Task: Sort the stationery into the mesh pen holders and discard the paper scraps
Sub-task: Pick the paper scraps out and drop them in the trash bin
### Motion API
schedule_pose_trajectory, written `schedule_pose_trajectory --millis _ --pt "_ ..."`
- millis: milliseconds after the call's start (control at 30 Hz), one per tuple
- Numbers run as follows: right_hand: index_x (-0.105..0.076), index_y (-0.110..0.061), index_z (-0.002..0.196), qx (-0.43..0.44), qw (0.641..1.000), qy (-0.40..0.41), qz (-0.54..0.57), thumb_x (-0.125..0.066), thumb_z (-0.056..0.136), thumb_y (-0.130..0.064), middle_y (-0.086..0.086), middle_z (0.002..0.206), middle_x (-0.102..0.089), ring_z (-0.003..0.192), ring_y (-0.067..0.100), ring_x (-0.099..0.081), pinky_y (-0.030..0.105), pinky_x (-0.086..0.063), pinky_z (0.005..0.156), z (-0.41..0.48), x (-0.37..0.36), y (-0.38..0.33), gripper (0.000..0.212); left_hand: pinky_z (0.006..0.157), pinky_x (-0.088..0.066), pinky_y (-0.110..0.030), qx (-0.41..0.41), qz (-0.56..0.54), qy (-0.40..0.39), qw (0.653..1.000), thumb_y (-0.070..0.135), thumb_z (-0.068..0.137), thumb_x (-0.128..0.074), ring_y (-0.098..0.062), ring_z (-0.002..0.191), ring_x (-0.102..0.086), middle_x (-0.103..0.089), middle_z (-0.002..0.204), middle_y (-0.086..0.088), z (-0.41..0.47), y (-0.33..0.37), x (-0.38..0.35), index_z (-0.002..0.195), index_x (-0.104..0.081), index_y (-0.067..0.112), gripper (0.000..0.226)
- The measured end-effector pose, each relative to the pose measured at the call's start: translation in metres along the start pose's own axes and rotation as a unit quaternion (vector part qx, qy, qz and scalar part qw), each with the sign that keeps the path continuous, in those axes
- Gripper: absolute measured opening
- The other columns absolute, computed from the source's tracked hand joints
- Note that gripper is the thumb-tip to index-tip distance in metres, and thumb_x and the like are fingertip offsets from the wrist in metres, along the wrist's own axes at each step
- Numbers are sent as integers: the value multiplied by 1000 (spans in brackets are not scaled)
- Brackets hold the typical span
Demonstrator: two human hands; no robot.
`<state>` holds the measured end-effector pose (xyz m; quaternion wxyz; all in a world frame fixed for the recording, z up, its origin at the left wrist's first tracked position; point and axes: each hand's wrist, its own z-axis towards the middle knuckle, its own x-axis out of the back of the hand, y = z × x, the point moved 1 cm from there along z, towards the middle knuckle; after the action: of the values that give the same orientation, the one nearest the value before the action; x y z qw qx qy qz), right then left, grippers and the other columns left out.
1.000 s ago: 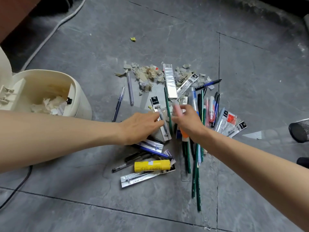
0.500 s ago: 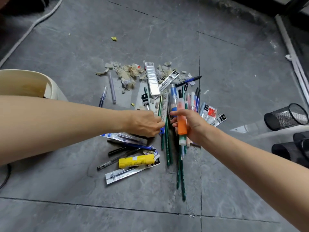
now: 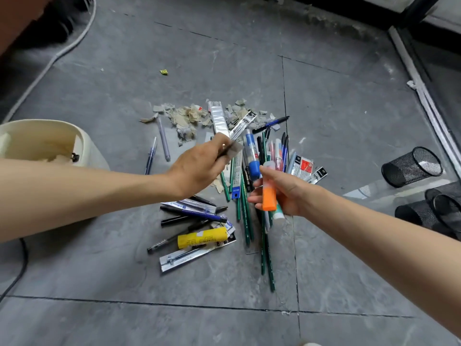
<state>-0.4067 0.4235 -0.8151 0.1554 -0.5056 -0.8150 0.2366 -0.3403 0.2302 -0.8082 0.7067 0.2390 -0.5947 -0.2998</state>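
So both hands are over the pile on the floor tiles. The right hand point(image 3: 287, 193) has its fingers wrapped round an orange-capped stick point(image 3: 269, 197), glue or a highlighter, can't tell which. There looks to be a second, greenish-white thing tucked under it in the same grip. The left hand point(image 3: 199, 166) is pinching what looks like a small clear packet point(image 3: 233, 148), lifted just above the pile, but it's too blurry to be sure.

If it were me, I'd send the right hand's load straight to the mesh pen holders point(image 3: 411, 167), since they're well off to that side. They're lying on their sides though, so either stand one up first or slide things in base first so nothing rolls back out. Keep like with like too.

The rest of the stationery is a real tangle. Green pencils point(image 3: 245, 221) lie roughly parallel, a blue-capped pen point(image 3: 253, 158) sits among thin pens, a yellow tube point(image 3: 202, 238) rests on a packaged pen, and refill packets are mixed in. The paper scraps point(image 3: 187, 118) are heaped at the far edge, and the cream bin point(image 3: 84, 146) sits on the left, so that's the left hand's job I reckon.
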Motion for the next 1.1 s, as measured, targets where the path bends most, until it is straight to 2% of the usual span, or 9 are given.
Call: schedule_pose_trajectory --millis 100,267,433,533,600,800,933,1033,1100 --pt "-56 -4 88 -3 1000 -15 11 -54 92 -44 16 81 -64 60 24 -68 28 -55 51 -4 -4 -2 40 58 -47 -37 122 -104 17 987 17 97 -44 -21 62 -55 -56 71 0 1 11 4 121 -41 18 24" --pt "-53 -7 102 14 999 10 -33 -53 91 -47 8 86 -62 74 23 -62 35 -54 69 -10 -12 -2 41 39 -30 -21 326 -197 -73 922 15 98 -42 -14 47 -36 -48 72 -4 -4 -1 3 127 -44 15 29" --pt "-65 -9 90 -37 987 -18 -158 -47 95 -46 11 96 -57 84 24 -56 35 -50 69 -24 -13 7 41 45 -43 -21 320 -136 -184 919 9 93 -53 -15 59 -57 -60 90 -9 -30 -3 3 125 -47 15 33" --pt "-63 -7 90 -51 990 -25 -128 -47 96 -44 11 89 -57 74 21 -55 33 -50 68 -29 -16 16 41 83 -49 -31 235 49 -266 933 24 87 -63 -22 94 -59 -49 121 -10 -44 1 1 133 -44 22 50" --pt "-59 -6 91 -50 995 -22 -86 -45 97 -44 10 86 -57 68 19 -53 30 -49 65 -32 -21 20 41 92 -46 -37 209 82 -272 936 35 85 -65 -24 97 -55 -38 118 -5 -49 10 -1 128 -48 25 48" --pt "-56 -5 95 -20 999 -36 -19 -41 97 -49 10 78 -56 60 15 -52 23 -47 53 -36 -39 21 47 46 -38 -17 310 -175 -314 880 38 89 -61 -10 58 -50 -56 77 -1 -60 50 -21 103 -56 16 27" --pt "-57 -6 94 -16 999 -48 10 -46 95 -50 8 71 -55 50 12 -50 20 -45 43 -36 -44 24 45 45 -35 -19 358 -231 -276 862 28 92 -56 -12 51 -50 -57 68 -3 -65 51 -30 105 -56 19 16" --pt "-54 -8 104 6 996 -87 7 -52 95 -15 11 91 -59 70 15 -54 27 -50 66 -38 -45 22 11 44 -34 -20 399 -210 -248 857 28 94 -52 -14 48 -45 -53 61 -4 -65 43 -30 97 -51 12 16" --pt "-50 -8 123 18 997 -68 11 -48 87 13 20 114 -55 84 20 -56 30 -49 81 -36 -42 24 42 42 -31 -19 434 -192 -256 842 34 96 -48 -15 44 -41 -52 58 -6 -69 36 -30 95 -45 10 25"
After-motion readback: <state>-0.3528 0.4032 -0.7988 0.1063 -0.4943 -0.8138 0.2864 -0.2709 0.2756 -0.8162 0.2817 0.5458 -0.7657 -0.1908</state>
